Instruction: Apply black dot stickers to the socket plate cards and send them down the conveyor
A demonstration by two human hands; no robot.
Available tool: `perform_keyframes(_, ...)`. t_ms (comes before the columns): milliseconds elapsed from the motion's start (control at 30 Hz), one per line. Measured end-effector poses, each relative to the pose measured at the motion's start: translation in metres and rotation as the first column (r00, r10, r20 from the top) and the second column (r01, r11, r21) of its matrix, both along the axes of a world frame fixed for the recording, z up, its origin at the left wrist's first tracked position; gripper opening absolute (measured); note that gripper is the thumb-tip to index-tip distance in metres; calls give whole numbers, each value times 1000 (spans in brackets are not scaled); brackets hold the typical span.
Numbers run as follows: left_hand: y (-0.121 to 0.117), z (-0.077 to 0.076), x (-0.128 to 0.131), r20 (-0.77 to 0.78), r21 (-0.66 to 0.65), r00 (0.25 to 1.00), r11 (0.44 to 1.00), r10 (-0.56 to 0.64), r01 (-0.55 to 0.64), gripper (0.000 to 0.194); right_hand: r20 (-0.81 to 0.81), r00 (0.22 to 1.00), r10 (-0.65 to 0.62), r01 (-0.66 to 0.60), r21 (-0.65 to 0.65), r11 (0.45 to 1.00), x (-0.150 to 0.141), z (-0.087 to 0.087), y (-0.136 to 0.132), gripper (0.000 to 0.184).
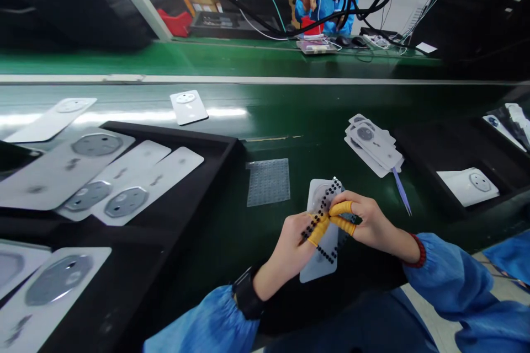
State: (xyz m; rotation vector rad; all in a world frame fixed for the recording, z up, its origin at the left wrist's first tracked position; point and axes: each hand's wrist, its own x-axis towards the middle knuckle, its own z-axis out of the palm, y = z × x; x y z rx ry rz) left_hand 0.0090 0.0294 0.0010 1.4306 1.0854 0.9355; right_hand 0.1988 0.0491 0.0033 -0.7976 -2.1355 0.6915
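My left hand (pixel 287 248) comes in from seven o'clock and my right hand (pixel 366 220) from four o'clock, wrists turned inward, their fingertips (pixel 340 209) pinched closely together near six o'clock.

a green conveyor belt (pixel 290 116) with white cards (pixel 375 143), a dotted clear sheet (pixel 268 182), black trays (pixel 199 140)

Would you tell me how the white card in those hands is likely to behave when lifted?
The white card is probably light and fairly stiff, since it looks thin yet flat. Its smooth face may slip, though the yellow finger cots should help.
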Motion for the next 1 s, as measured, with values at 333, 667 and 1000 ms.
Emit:
perform_keyframes(333,8,-12,-2,21,-198,997,978,74,-68,16,279,960,22,-137,400,906,3,-20,5,20)
perform_keyframes(667,8,-10,-3,15,-264,998,963,55,-49,17,134,990,37,-56,144,988,2,-27,8,17)
perform_keyframes(1000,13,-6,-10,-91,-238,972,943,217,-232,12,353,929,109,-124,21,992,-3,-31,13,29)
